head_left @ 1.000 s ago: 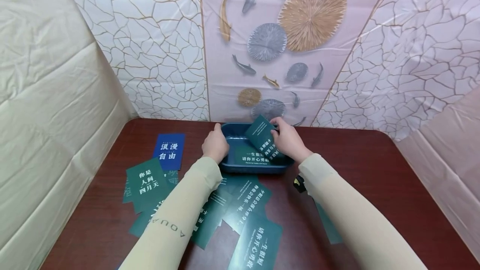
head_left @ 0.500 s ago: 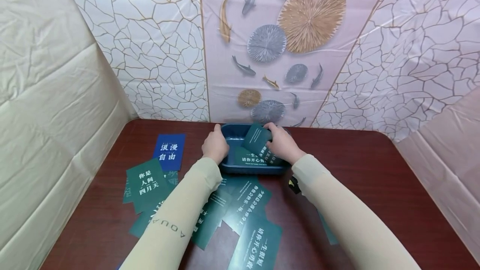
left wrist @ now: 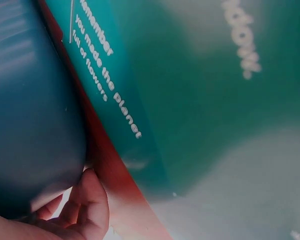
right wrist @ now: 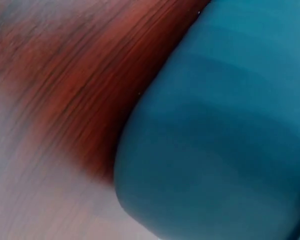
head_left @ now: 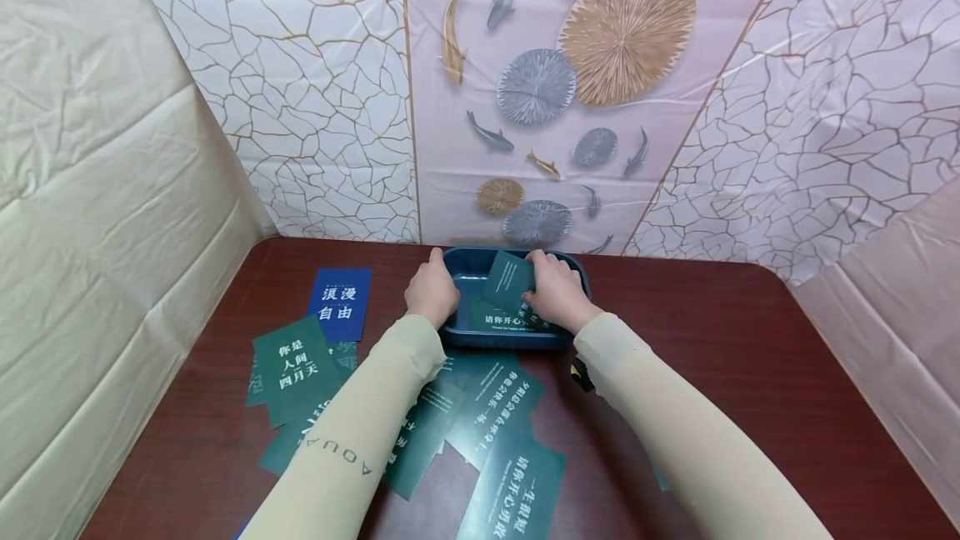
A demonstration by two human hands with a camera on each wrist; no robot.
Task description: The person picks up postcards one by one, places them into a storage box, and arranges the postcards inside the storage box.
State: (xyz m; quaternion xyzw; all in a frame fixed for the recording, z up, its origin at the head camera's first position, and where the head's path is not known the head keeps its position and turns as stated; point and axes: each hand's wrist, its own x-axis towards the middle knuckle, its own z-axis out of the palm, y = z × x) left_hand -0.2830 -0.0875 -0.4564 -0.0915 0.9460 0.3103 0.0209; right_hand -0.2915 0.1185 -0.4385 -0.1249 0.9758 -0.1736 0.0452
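A dark blue tray (head_left: 467,338) stands near the table's back edge, with green cards inside it. My left hand (head_left: 432,288) grips the tray's left end; in the left wrist view, curled fingers (left wrist: 92,205) touch the tray's outer wall (left wrist: 35,110). Inside the tray, my right hand (head_left: 560,292) holds a green card (head_left: 508,277) by its right side, low over a green card with white writing (head_left: 491,319). Part of the held card is hidden under that hand. Only the tray's outer wall (right wrist: 205,150) and the table show in the right wrist view.
Left on the brown table (head_left: 720,340) lie a blue card (head_left: 340,303) and overlapping green cards (head_left: 288,369). More green cards (head_left: 513,490) spread in front of the tray, partly under my left forearm. A patterned cloth (head_left: 525,182) hangs behind the table.
My right hand has moved left and down into the tray with the green card, which now lies lower over the other card. The left hand keeps its place on the tray.
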